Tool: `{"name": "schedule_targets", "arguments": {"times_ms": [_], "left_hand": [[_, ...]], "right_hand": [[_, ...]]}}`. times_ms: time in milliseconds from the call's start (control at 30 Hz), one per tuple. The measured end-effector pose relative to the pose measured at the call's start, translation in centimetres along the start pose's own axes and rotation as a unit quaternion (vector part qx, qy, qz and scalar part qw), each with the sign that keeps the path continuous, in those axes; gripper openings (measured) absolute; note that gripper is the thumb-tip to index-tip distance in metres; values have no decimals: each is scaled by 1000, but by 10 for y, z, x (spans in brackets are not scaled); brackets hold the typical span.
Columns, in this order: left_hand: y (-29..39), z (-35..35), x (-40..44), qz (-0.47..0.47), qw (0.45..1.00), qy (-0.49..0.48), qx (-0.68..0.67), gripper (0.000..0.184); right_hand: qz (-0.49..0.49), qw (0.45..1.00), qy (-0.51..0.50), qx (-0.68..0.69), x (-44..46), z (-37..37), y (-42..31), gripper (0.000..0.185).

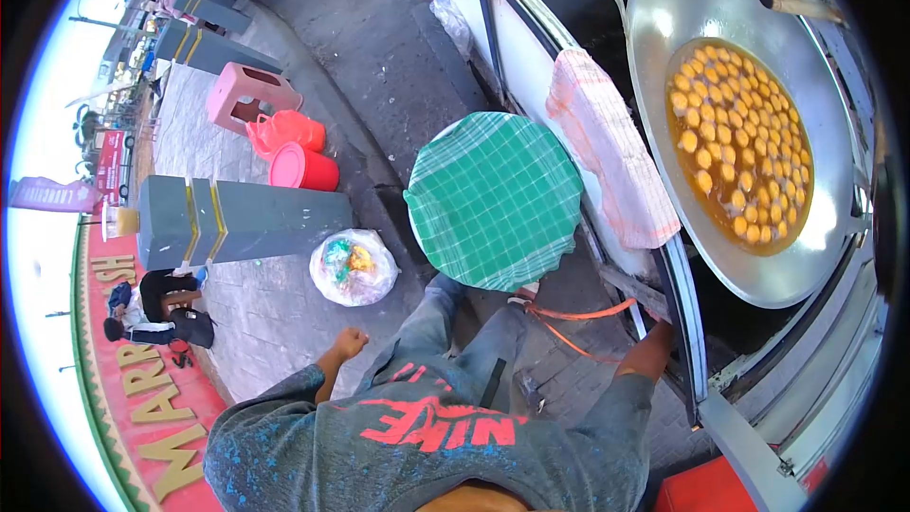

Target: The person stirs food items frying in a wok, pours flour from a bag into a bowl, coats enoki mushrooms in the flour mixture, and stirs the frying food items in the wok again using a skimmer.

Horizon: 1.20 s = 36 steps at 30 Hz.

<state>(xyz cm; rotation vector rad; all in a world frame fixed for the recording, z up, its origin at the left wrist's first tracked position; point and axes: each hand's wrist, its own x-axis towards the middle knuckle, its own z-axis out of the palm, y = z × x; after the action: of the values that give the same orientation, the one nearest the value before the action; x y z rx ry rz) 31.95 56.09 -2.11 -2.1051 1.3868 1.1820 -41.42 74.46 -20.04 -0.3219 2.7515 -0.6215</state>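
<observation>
My left hand [354, 341] is held away from my side, fingers curled into a loose fist with no object showing in it. A clear plastic bag [354, 267] with green and yellow contents sits on the pavement just beyond it. My right forearm [647, 353] reaches in at the cart's edge, and the hand itself is hidden behind the frame. A large metal wok [654, 28] rests in the cart, holding many round golden balls [739, 147] in oil. Over the cart's side hangs a pink-and-white cloth [607, 142].
A round top covered with a green checked cloth [498, 199] stands before my legs. Orange straps [578, 311] run from the cart. On the left are a grey bollard [275, 221], a red bucket [303, 168] and a pink stool [248, 95]. A person [161, 308] sits farther off.
</observation>
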Motion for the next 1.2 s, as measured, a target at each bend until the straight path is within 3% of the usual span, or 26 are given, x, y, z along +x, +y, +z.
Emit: {"name": "schedule_targets", "arguments": {"times_ms": [233,400,500,567,633,667,700,733,767,800,833,867,933,1033,1133,1167,1200], "left_hand": [[7,4,-6,-17,1000,8,-20,35],[1,12,9,-7,999,10,-42,31],[10,18,15,38,996,59,-47,28],[34,15,9,94,986,130,-46,28],[55,14,2,132,977,161,-39,26],[70,6,5,159,971,175,-30,25],[82,1,7,172,966,187,-41,26],[92,2,8,186,961,197,-51,27],[103,-1,9,201,955,207,-63,28],[115,-9,11,192,962,186,-59,31],[123,-16,15,182,968,164,-57,34],[132,-21,20,169,974,143,-54,38],[140,-31,35,219,961,165,-39,39],[152,-58,55,228,957,172,-59,43],[162,-95,75,208,956,177,-106,46],[164,-109,87,202,955,181,-123,46],[167,-123,101,198,953,192,-124,46]], "right_hand": [[-20,1000,-11,-7,33,2,-21,32],[-102,995,-10,-10,67,12,-68,32],[-124,988,44,80,28,4,-73,32],[-47,974,75,207,-14,-31,-124,30],[-105,968,152,168,-49,-29,-128,29],[-175,960,138,170,-64,-17,-114,26],[-111,988,74,80,-80,1,-97,21],[-91,948,-100,289,-85,37,-52,10],[-96,950,-184,232,-109,38,-65,21],[-211,936,-168,227,-129,64,-58,16],[-138,930,-293,173,-150,56,-77,12],[-167,885,-363,239,-165,76,-75,9],[-149,856,-435,237,-204,74,-115,9],[-293,851,-435,-2,-226,40,-212,24],[-72,858,-509,-16,-222,43,-292,34],[-64,846,-529,-5,-207,69,-293,30],[-150,849,-506,-33,-193,86,-297,30]]}}
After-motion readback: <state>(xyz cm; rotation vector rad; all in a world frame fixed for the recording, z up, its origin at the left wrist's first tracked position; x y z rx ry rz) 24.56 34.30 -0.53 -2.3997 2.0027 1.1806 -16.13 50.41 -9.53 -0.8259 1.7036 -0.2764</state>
